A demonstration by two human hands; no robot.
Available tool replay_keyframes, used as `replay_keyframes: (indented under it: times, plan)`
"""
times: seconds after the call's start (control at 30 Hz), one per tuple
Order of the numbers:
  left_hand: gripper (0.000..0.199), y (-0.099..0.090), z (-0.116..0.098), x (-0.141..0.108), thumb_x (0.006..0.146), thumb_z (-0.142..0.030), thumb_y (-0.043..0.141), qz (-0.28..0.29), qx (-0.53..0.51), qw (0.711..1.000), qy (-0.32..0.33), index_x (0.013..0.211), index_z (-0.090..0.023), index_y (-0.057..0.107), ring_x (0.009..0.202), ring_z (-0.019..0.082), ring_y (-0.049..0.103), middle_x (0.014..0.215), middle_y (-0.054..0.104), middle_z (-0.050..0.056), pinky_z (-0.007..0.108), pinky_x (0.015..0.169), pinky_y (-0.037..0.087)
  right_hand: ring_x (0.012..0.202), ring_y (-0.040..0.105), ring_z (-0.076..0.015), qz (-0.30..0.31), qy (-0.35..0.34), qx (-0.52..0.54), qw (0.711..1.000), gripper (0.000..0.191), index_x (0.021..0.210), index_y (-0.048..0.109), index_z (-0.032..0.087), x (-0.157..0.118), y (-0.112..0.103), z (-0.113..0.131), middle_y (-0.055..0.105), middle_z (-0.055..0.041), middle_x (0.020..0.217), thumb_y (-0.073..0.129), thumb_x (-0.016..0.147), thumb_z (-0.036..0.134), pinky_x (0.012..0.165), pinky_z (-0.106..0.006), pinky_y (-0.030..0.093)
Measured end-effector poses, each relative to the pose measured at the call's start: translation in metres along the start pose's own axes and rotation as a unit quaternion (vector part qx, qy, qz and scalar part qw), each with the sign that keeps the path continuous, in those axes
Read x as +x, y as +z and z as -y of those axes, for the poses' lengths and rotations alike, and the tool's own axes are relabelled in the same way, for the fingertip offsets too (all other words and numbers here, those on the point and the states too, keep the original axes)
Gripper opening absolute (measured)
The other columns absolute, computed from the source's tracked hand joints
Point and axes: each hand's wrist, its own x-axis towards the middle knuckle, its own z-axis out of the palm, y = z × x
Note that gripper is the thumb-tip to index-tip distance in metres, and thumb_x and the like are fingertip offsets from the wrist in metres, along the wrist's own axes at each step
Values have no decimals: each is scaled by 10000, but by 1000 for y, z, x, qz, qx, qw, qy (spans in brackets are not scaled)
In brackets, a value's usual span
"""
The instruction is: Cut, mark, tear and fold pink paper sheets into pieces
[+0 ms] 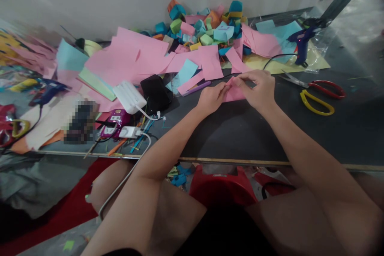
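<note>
A small piece of pink paper (233,95) is between my two hands, just above the dark tabletop. My left hand (212,98) pinches its left side, fingers closed. On the paper's upper right, my right hand (258,88) grips with thumb and forefinger. The fingertips of both hands come close together at the paper's top edge, where it seems folded; the fold itself is partly hidden. Behind the hands lie a pink paper square (211,62) and a pink strip (235,61). A purple pen (197,88) rests left of my left hand.
Scissors (319,88) with red and yellow handles lie at right, below a blue glue gun (303,44). Folded coloured paper pieces (207,28) are heaped at the back. Leftward are pink sheets (126,56), a black phone (155,93), a white charger (129,97) and a purple power strip (118,122).
</note>
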Motion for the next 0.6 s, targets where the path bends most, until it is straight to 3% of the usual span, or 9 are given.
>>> replay_keyframes:
  times: [0.1,0.23,0.3,0.5,0.6]
  plan:
    - [545,-2,9,3,1135,-553,304,-28,-24,999,-10,862,-209,627,563,156,521,676,622,30,310,596,343,917,762,-249,20,24,34,999,248,924,809,247,5,-2,-13,820,-48,928,809,864,487,934,-434,551]
    - [597,-5,23,7,1104,-663,283,-54,-45,997,-28,771,-235,532,557,155,483,630,559,22,314,597,346,629,675,-182,156,84,88,980,309,741,789,204,11,-3,-37,720,-18,633,895,752,493,677,-352,556]
    - [615,-5,27,9,1085,-709,277,-59,-57,996,-32,745,-244,492,547,152,461,606,518,13,317,585,333,516,607,-147,181,123,134,966,356,669,768,191,12,-1,-46,662,-14,542,886,771,511,586,-334,536]
    - [597,-5,23,8,1098,-682,293,-77,-81,992,-51,748,-243,497,574,161,566,583,522,8,290,576,385,488,586,-122,63,202,250,945,457,662,717,202,11,10,-52,678,-17,580,992,597,561,420,-274,489]
    - [574,-3,18,4,1132,-608,235,-68,-90,993,-46,859,-231,570,619,165,642,631,612,28,272,571,396,551,657,-134,38,264,318,910,500,720,730,215,10,14,-41,722,-16,656,1017,516,570,430,-251,519]
